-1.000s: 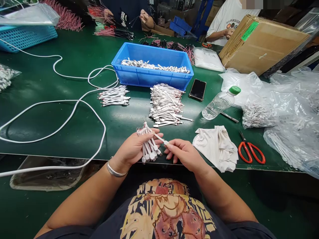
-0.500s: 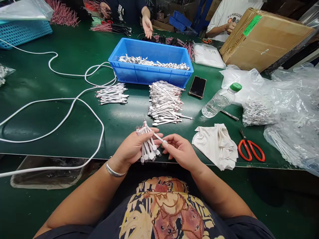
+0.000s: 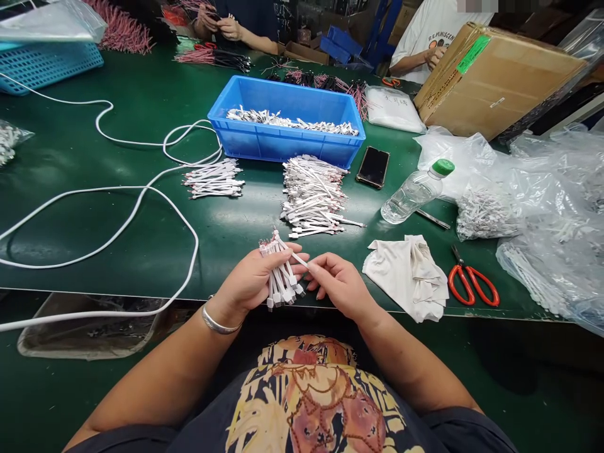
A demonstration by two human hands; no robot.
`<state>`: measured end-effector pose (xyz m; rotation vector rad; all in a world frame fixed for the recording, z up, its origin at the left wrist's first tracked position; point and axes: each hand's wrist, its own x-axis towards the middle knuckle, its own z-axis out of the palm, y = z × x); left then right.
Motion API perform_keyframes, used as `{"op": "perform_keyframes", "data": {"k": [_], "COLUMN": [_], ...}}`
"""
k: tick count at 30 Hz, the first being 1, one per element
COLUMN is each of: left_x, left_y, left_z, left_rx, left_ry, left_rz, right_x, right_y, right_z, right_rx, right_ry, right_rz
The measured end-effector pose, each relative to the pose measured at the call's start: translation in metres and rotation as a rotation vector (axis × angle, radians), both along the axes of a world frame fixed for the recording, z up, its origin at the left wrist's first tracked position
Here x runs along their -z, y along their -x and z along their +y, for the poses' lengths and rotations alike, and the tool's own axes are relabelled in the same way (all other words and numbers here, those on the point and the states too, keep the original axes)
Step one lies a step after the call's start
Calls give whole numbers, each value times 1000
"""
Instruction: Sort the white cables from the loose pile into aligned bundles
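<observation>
My left hand (image 3: pixel 255 277) is closed around a bunch of short white cables (image 3: pixel 282 283), fanned out with plugs pointing down and thin bare wire ends at the top. One white cable (image 3: pixel 297 257) slants out of that bunch to the right. Its lower end is pinched between thumb and fingers of my right hand (image 3: pixel 338 282), which covers the plug. Just beyond my hands lies a large pile of the same cables (image 3: pixel 314 195). A smaller pile of cables (image 3: pixel 214 179) is farther left on the green table (image 3: pixel 117 245).
Behind the piles stands a blue bin (image 3: pixel 287 145) holding more white pieces. To the right are a phone (image 3: pixel 373 167), a water bottle (image 3: pixel 410 198), a cloth (image 3: pixel 410 277), red-handled scissors (image 3: pixel 472 283) and plastic bags (image 3: pixel 542 239). A white cord (image 3: pixel 141 201) loops across the left.
My right hand has shifted slightly along the slanting cable, and its plug is now covered by the fingers. Across the table, a co-worker's hand has drawn back from behind the bin to the left.
</observation>
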<state>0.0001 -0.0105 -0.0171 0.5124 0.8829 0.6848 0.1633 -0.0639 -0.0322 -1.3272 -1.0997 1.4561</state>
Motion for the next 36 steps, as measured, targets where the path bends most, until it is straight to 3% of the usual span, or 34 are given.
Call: {"op": "perform_keyframes", "data": {"k": [5,10,18,25,31,36], "left_x": [0,1,6,2,2,3], "left_y": [0,-1,-1,5,6,6], "left_z": [1,-2,-9,-3,0,-1], "left_rx": [-7,3,132,37,31,24], "left_ry": [1,-59,-198,4,33,22], "left_rz": [-8,-22,-70,-111,-94,-88], "right_x": [2,0,3,4,1,1], "right_y": [-1,6,19,1,-9,-7], "right_z": [2,3,13,6,-7,-8], "right_rx": [64,42,84,137,15,-40], "right_ry": [-16,-91,-116,-55,87,45], "right_rz": [68,22,25,36,89,-6]}}
